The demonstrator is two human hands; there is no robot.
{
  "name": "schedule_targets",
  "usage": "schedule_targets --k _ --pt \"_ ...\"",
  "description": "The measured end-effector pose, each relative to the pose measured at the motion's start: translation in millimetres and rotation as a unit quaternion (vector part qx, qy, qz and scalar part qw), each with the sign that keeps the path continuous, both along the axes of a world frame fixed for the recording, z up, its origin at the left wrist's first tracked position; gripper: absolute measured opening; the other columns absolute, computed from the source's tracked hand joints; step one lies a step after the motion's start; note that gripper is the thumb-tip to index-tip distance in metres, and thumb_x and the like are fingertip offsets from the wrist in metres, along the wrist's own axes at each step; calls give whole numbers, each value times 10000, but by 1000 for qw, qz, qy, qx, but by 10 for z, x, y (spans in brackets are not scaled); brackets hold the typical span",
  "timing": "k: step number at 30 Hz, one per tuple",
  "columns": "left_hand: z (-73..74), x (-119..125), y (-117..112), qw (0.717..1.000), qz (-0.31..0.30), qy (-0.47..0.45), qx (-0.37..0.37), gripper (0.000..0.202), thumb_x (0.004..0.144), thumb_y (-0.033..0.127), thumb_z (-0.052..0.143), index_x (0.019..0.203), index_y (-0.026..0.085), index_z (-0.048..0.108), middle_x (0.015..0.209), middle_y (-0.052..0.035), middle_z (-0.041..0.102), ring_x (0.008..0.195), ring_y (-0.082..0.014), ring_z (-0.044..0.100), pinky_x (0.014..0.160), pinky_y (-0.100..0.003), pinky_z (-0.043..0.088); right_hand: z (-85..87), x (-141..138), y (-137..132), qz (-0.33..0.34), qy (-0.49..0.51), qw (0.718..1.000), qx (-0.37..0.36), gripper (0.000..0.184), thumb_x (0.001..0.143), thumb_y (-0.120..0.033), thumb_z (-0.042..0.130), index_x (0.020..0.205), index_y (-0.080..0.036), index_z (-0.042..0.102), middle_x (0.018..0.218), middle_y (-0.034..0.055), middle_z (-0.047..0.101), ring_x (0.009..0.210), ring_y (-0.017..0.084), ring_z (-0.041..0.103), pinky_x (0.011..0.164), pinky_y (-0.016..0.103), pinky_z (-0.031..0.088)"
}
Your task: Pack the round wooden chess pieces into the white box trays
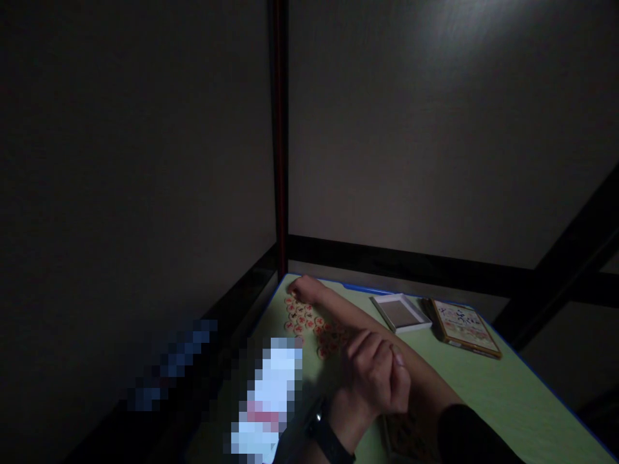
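Stretched across the table to its far corner, my right hand [307, 290] has its fingers curled down on a round Chinese chess piece [293, 293], mostly covered by them. Light wooden Chinese chess pieces [300, 316] with red characters lie flat in rough rows just nearer than that hand. A looser heap of pieces [329, 340] sits in shadow between the rows and my left hand [377, 370]. That left hand, with a dark watch [322, 422] on its wrist, is closed in a fist over the table, in front of my right forearm. Whatever it holds is hidden.
A shallow white-rimmed box part [424, 324] lies behind my right forearm. Right of it is a printed box [467, 327]. A dark tray [411, 435] with pieces is partly hidden beneath my arms. A blurred bright panel [271, 393] lies at left. Walls meet behind the green table [527, 412].
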State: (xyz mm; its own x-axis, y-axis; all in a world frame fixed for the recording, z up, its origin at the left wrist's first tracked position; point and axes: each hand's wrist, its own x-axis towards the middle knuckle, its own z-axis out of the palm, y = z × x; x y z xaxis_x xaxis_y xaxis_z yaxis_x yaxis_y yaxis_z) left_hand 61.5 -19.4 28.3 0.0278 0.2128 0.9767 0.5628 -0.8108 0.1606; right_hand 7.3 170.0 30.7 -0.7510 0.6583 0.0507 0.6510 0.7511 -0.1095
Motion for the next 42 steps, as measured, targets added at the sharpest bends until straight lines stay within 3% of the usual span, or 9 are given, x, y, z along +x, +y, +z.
schedule_targets --k 7,14,19,22,25,27,35,38,42 --pt "-19 -23 -5 1000 11 0 -16 272 821 119 360 591 203 479 508 -34 487 512 -170 467 555 -330 361 16 7 -97 -11 2 1000 16 210 765 -95 564 920 -145 697 988 121 719 898 216 641 716 255 405" --pt "-174 -20 177 956 47 -169 -233 320 965 195 304 794 183 575 749 -107 653 715 -205 613 653 -325 423 254 738 -438 -58 99 993 28 237 855 -156 522 1055 -161 651 999 77 711 895 176 633 737 236 415" --pt "-235 -90 369 867 -29 -308 -390 220 927 372 454 856 194 560 809 -88 636 717 -205 604 625 -319 438 226 1654 -955 -143 344 927 -39 226 845 -233 589 1041 -143 656 947 84 723 839 189 655 750 283 486" --pt "-200 -54 353 776 -193 -326 -504 294 880 478 516 944 194 562 897 -73 651 711 -172 625 631 -293 475 131 2027 -1330 -170 414 894 -32 250 837 -265 600 1055 -155 653 934 74 718 811 189 657 756 309 509" --pt "-159 38 251 671 -376 -299 -564 445 785 569 621 999 182 573 948 -82 659 780 -173 641 700 -301 504 36 2149 -1642 -178 422 889 25 222 841 -272 608 1034 -177 662 942 66 713 820 186 644 761 315 506" --pt "-154 94 196 633 -432 -285 -576 476 722 573 690 951 170 582 932 -78 654 785 -164 628 713 -291 496 -18 2126 -1776 -177 418 889 56 175 848 -249 596 996 -187 668 940 62 709 832 183 637 778 315 504" --pt "-113 93 287 611 -463 -255 -589 406 677 482 756 885 176 590 827 -9 569 700 -90 531 597 -198 396 -125 2224 -1825 -230 495 838 -9 302 793 -233 628 1093 -199 636 968 64 716 808 189 652 777 329 520" --pt "-91 70 334 613 -444 -237 -609 399 703 512 727 794 156 573 708 22 494 597 -59 450 518 -176 314 -134 2427 -1814 -223 490 842 -43 212 764 -218 626 968 -183 667 926 63 707 773 183 639 726 310 514" --pt "-158 47 331 655 -387 -201 -617 499 745 641 615 703 149 542 595 47 417 490 -47 327 457 -198 223 -119 2564 -1910 -213 442 869 -59 154 729 -223 678 875 -173 684 824 45 672 710 167 612 645 274 487"
